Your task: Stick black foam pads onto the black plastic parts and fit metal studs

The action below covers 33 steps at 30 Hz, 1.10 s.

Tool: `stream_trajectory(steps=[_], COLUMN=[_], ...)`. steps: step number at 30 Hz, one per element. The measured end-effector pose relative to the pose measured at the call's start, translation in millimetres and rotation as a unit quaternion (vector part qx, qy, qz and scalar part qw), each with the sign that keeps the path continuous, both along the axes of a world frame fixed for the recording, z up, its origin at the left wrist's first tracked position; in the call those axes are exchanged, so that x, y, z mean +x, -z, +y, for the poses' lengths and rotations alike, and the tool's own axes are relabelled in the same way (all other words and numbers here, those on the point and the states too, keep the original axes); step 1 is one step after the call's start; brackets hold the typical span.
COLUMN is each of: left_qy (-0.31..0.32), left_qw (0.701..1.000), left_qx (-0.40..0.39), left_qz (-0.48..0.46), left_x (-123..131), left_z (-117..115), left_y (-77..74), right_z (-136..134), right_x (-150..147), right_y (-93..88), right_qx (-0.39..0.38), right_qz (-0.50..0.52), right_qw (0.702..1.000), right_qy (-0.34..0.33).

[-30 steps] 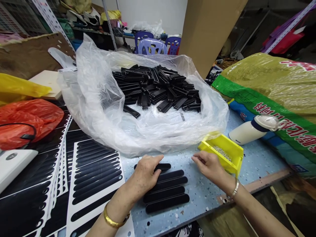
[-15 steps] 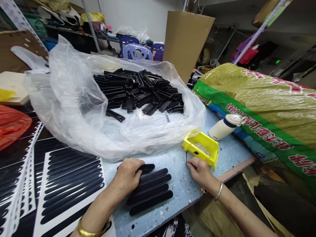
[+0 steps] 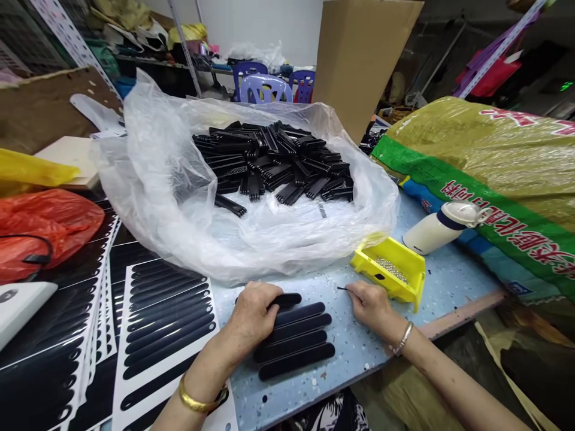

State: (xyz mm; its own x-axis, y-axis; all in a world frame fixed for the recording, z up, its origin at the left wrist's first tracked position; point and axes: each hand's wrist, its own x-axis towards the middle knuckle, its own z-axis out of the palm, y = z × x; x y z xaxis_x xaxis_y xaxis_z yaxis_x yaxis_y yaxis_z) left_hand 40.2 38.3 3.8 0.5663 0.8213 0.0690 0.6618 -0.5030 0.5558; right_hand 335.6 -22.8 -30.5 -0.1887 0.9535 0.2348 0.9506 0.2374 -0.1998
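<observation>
My right hand (image 3: 371, 308) has just come away from the yellow parts bin (image 3: 415, 275) with a thin black pin (image 3: 342, 288) pinched in its fingertips, while my left hand (image 3: 254, 314) stays curled over a black plastic strip (image 3: 288, 301) on the bench (image 3: 359, 359).

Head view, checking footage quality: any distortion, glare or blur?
Head view: wide-angle distortion tilts the shelf post; the clear plastic bag shows soft glare; the left hand and right hand look sharp, without obvious motion blur.
</observation>
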Motion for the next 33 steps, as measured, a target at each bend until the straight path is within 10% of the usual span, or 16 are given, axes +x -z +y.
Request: stream_trajectory(steps=[17,25,33], left_qy=[-0.012,-0.005,-0.051], left_qw=[0.998,0.999,0.981], left_qx=[0.007,0.022,0.160], left_qz=[0.067,0.039,-0.097], left_x=[-11,-12,-8], left_z=[5,5,-13], left_y=[-8.8,-12.8,-35.2], right_z=[14,24,29], right_x=[-3,-33,-88], right_y=[-5.4,-37.9,-65.2], right_qx=[-0.030,0.012,-0.164], right_qz=[0.089,0.167,0.554], right_qw=[0.995,0.986,0.816], right_qy=[-0.026,-0.009,0.005])
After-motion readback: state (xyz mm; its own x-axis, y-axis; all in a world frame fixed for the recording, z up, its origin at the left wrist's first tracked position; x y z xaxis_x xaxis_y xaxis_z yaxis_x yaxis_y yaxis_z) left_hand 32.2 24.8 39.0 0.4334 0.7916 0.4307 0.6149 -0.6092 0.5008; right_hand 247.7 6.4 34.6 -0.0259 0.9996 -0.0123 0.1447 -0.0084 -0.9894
